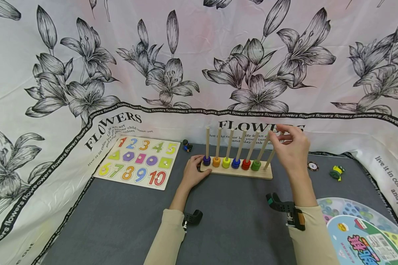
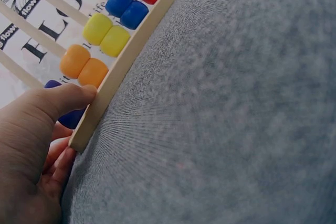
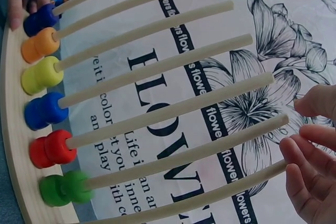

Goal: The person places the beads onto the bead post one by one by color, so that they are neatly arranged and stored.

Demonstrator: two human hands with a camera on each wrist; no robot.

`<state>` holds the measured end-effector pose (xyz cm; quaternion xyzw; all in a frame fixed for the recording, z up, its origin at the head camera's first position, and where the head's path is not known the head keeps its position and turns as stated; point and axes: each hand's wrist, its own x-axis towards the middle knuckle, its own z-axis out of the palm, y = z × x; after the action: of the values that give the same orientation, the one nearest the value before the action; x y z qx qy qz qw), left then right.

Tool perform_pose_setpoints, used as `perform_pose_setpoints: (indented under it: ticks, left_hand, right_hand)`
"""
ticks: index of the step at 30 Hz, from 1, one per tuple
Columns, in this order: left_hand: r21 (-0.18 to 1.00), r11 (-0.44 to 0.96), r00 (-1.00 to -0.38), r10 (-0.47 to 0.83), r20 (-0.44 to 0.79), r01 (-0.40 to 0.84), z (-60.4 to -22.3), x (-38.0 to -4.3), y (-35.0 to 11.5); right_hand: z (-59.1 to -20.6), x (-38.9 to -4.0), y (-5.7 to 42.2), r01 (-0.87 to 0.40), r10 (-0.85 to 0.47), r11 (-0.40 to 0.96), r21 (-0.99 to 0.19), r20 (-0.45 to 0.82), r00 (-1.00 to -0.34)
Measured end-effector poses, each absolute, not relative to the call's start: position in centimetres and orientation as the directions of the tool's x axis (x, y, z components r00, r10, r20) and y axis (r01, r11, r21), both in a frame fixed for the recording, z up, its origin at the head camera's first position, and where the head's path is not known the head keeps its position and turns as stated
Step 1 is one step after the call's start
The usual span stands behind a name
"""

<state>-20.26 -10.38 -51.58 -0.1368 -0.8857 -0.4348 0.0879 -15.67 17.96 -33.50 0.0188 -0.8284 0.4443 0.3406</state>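
Note:
A wooden peg stand [image 1: 237,171] bears a row of upright pegs. Beads in blue, orange, yellow, blue, red and green sit at the foot of the pegs; the rightmost peg [image 3: 231,184] is bare. My left hand [image 1: 194,173] grips the stand's left end, its thumb along the front edge by the orange beads [image 2: 84,66] and its fingers behind. At the right end, my right hand [image 1: 292,147] is raised by the top of the bare peg. In the right wrist view its fingertips [image 3: 294,174] overlap that peg's tip, and a gap shows between thumb and fingers.
A number-and-shape puzzle board [image 1: 139,162] lies to the left. A small dark figure [image 1: 187,145] is behind the stand. On the right are a round chip [image 1: 313,166], a green-yellow toy [image 1: 337,173] and round printed packages [image 1: 365,239]. Flowered cloth hangs behind.

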Motion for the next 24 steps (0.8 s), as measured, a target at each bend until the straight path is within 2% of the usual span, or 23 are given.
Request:
perform_pose_setpoints:
  ticks: [14,20,24]
  left_hand:
    - [0.752,0.585,-0.952,0.167,0.255,0.304,-51.3,-20.0,-10.3]
    - [0.768,0.56,-0.951,0.171,0.258,0.309,-50.0,-19.6,-10.7]
    - [0.738,0.587,-0.942,0.166,0.293,0.333,-48.8,-19.2,-11.0]
  right_hand:
    - [-33.9,-15.0,18.2,-0.419,0.255,0.56,-0.714,0.63,-0.733]
    - [-34.6,-14.4,18.2,-0.463,0.211,0.556,-0.69,0.656,-0.725]
    - [-35.2,-14.0,18.0,-0.461,0.188,0.558,-0.69,0.646,-0.74]
